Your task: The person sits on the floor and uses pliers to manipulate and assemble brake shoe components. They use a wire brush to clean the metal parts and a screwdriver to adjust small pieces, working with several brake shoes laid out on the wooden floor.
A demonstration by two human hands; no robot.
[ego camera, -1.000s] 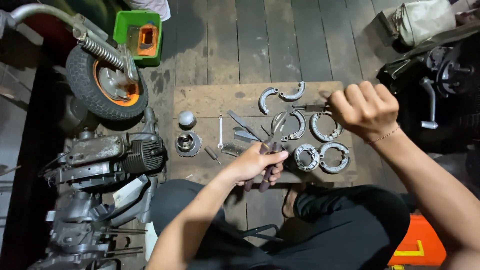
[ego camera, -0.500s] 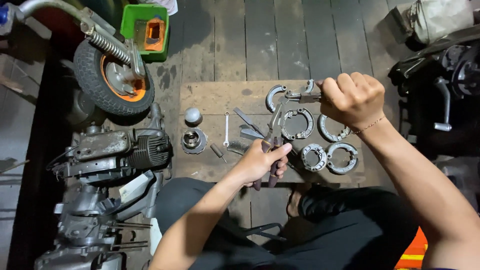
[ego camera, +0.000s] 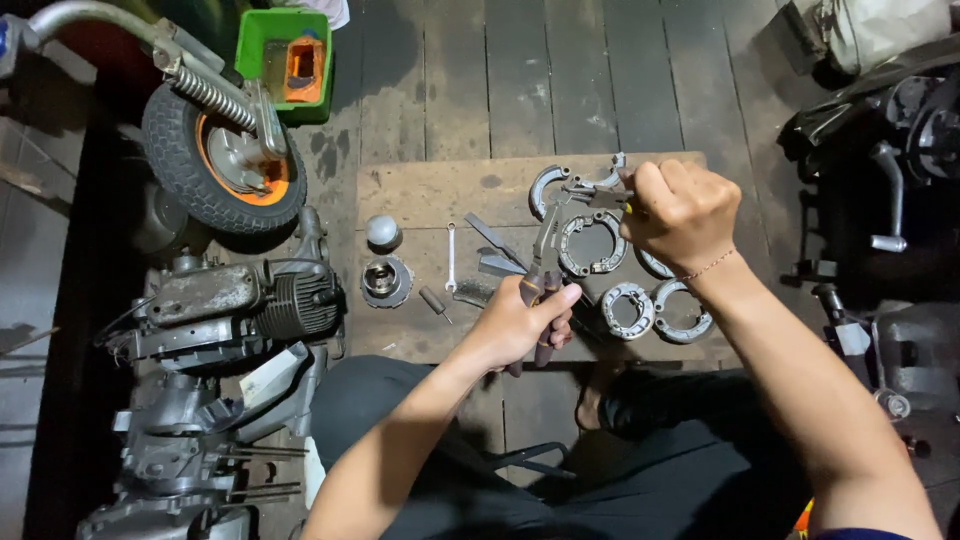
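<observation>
The wooden board [ego camera: 430, 195] carries it all. Since a second ago the right hand [ego camera: 682, 212], fisted on a brake shoe [ego camera: 590, 190], has lifted toward the far edge; the left hand [ego camera: 520, 325] keeps its fingers wrapped round the pliers [ego camera: 545, 265], whose tips now meet it. Shoe pairs [ego camera: 655, 310], a spanner [ego camera: 451, 257] and a small wheel [ego camera: 222, 165] crowd near.

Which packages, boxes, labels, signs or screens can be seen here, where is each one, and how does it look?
Green box: top left on the floor, above the wheel; square, open, with an orange block inside.
Pale bag: top right corner; soft, greyish, partly cut off.
No labels, signs or screens can be made out.
</observation>
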